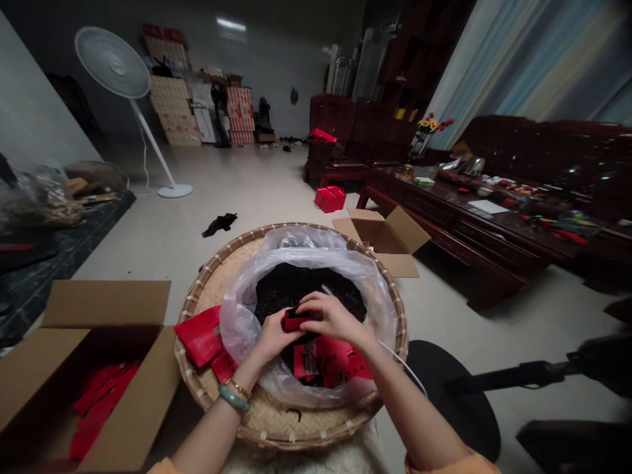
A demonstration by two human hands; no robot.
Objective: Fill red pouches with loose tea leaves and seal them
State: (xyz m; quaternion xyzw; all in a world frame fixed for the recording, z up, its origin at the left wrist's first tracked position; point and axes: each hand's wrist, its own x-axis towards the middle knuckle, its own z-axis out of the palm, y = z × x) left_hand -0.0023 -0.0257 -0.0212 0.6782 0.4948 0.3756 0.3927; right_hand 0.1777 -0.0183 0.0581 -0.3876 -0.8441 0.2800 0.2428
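Observation:
My left hand (276, 339) and my right hand (336, 319) meet over a clear plastic bag (237, 316), pinching a small red packet (296, 321) between their fingers. The bag lines a round woven bamboo tray (291, 421) and holds a heap of dark, tea-like leaves (311, 289). A thin metal tip (326, 289) shows just beyond my right fingers. More red packets (326, 362) lie on the bag below my hands, and others (200, 336) rest on the tray to the left. An open cardboard box (106, 309) at lower left holds red packets (101, 401).
A flattened-open carton (382, 237) touches the tray's far rim. A black stool seat (454, 395) stands to the right, beside a dark wooden table (454, 217) crowded with small items. Farther back are a red box (330, 199), a white fan (116, 66) and stacked cartons (170, 108).

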